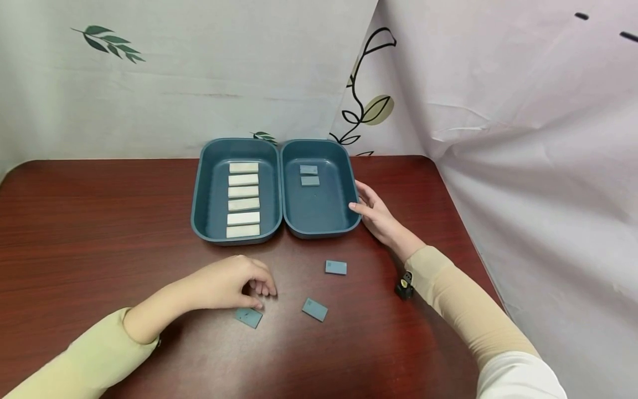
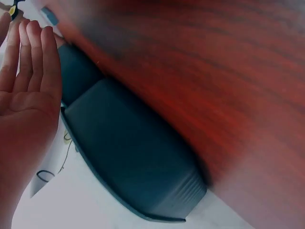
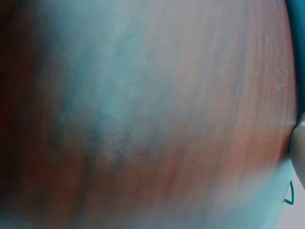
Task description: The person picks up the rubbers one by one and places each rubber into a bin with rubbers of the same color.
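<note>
In the head view my left hand (image 1: pixel 231 281) is over the table, fingers loosely bent, with its thumb tip overlapping the upper edge of a blue rectangular tile (image 1: pixel 248 317). The left wrist view shows the fingers of this hand (image 2: pixel 31 86) fairly straight and holding nothing. My right hand (image 1: pixel 382 220) grips the right blue tray (image 1: pixel 319 213) by its right wall, thumb over the rim and fingers outside. Inside that tray lie two small blue tiles, one (image 1: pixel 308 169) behind the other (image 1: pixel 310 181). Another blue tile (image 1: pixel 315 310) lies angled between the hands, and one (image 1: pixel 336 267) lies in front of the tray.
A matching left blue tray (image 1: pixel 208 194) adjoins the right one and contains several white tiles (image 1: pixel 243 192) in a column. Both stand near the back edge of the dark red wooden table (image 1: pixel 99 221). Behind hangs a pale cloth (image 1: pixel 224 66) with leaf prints.
</note>
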{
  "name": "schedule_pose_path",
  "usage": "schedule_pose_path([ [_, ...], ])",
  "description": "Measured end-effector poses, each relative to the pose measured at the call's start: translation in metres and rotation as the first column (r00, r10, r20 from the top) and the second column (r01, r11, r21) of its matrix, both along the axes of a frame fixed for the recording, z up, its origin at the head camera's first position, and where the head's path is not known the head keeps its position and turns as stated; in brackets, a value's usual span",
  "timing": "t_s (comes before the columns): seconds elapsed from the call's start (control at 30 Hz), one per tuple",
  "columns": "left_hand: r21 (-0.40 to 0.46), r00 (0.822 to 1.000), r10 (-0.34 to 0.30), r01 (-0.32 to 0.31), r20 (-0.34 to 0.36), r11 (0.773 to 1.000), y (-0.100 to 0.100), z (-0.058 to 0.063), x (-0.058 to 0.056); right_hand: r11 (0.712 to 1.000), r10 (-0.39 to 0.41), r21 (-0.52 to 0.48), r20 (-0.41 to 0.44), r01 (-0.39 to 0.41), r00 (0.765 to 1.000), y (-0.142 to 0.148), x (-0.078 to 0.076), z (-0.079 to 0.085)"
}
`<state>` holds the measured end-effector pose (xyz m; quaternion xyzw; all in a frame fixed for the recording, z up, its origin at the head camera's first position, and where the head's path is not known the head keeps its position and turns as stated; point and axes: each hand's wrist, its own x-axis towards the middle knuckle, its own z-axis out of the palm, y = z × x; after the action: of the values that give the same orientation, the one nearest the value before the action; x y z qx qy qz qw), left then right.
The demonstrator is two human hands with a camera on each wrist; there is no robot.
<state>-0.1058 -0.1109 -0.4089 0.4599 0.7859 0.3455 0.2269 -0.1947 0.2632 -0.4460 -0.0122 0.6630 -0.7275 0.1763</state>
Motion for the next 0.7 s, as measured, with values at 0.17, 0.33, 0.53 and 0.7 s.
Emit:
schedule_pose_path([
  [0.17,-0.008,0.998,-0.035,0.035,0.052,0.999,-0.001,-0.007,0.001,1.0,-0.002,-0.005,-0.001,0.001,1.0,0.0,0.0,0.001],
  [0.33,-0.047,0.995,-0.046,0.05,0.084,0.998,0.0,-0.011,0.004,1.0,-0.005,-0.008,-0.003,0.005,1.0,-0.001,0.0,0.0],
  [0.53,-0.096,0.996,-0.044,0.051,0.079,0.994,-0.001,-0.013,0.007,1.0,-0.005,-0.009,-0.012,0.005,1.0,-0.001,0.0,-0.001],
  [0.7,-0.117,0.997,-0.057,0.062,0.047,0.991,-0.001,-0.013,0.008,1.0,-0.004,-0.005,-0.017,0.004,1.0,0.0,0.0,-0.002],
])
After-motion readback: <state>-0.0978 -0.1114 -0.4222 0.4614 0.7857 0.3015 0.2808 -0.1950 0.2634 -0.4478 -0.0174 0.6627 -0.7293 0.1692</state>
